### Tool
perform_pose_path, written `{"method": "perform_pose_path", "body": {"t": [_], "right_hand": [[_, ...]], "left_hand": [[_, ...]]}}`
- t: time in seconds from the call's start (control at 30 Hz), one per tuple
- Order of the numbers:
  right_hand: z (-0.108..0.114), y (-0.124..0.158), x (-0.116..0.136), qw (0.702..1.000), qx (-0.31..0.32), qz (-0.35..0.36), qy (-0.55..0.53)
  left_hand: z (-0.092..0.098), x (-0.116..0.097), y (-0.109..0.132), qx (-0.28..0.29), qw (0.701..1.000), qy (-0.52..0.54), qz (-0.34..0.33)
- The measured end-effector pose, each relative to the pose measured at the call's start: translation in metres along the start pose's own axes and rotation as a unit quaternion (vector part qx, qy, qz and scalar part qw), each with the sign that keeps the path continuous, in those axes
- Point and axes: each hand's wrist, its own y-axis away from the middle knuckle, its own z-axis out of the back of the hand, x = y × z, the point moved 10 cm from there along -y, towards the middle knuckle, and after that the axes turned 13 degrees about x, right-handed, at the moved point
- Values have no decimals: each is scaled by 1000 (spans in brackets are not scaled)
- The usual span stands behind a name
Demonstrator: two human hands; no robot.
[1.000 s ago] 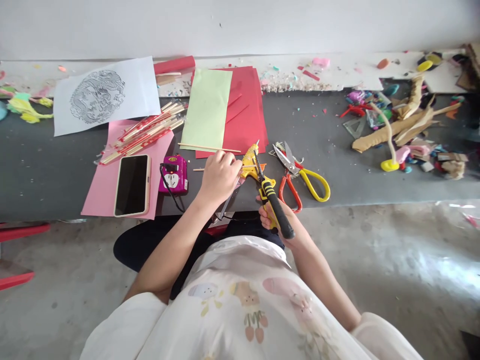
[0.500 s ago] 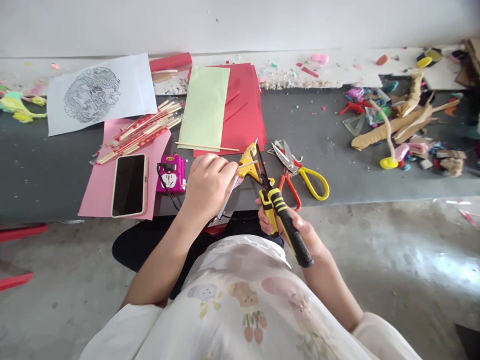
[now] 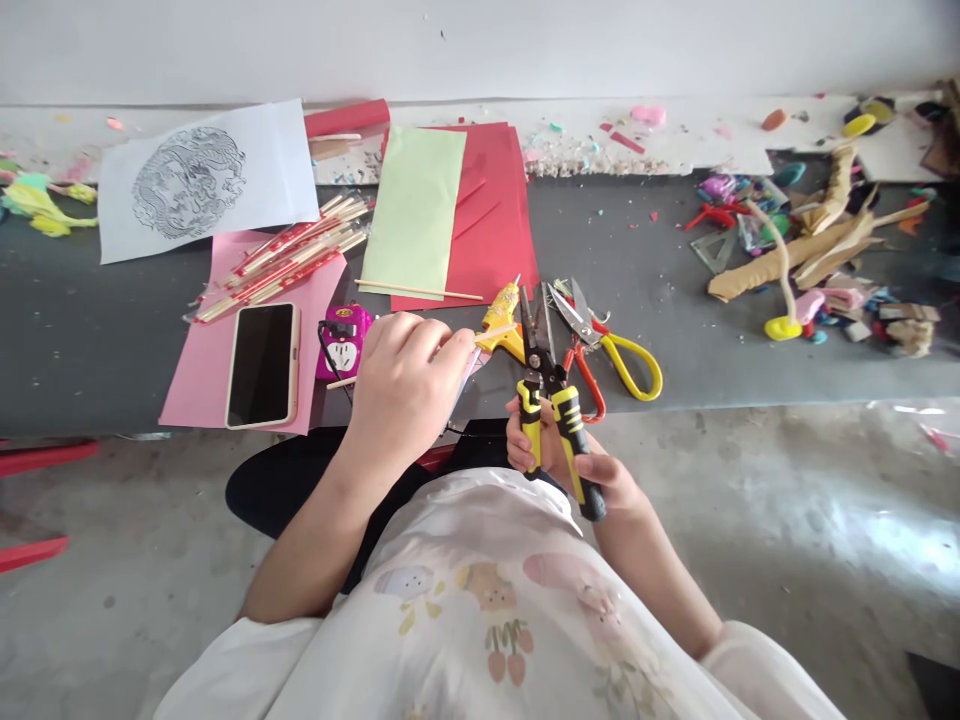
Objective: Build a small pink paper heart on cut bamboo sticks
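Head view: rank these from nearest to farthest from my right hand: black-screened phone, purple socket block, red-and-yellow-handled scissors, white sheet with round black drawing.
1. Scissors: just ahead of your right hand.
2. Socket block: to the left.
3. Phone: farther left.
4. White sheet: back left.

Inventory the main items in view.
Rectangular phone: 1, black screen, left
Paper sheet: 1, pink, under phone
Printed paper: 1, white, left
Wrapped wooden sticks: several, tan, beyond phone
Socket cube: 1, purple, beside phone
Rectangular paper: 1, green, centre
Stacked sheets: 2+, red, centre
Loose wooden stick: 1, tan, centre
Glue gun: 1, yellow, centre
Scissors: 1, red/yellow, beside pliers
Craft scraps: many, multicoloured, right
Pliers: 1, black/yellow, front
Held wooden stick: 1, tan, front
Left hand: 1, gripping held stick
Right hand: 1, holding pliers
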Motion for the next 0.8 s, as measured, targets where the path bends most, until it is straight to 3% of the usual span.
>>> {"method": "perform_pose_path", "body": {"t": [0.3,0.8], "right_hand": [[-10,-1,0,999,28,7,21],[-8,-3,3,994,53,-5,93]], "left_hand": [[10,-5,3,-33,999,-29,-5],[15,-7,4,-29,998,-61,-5]]}}
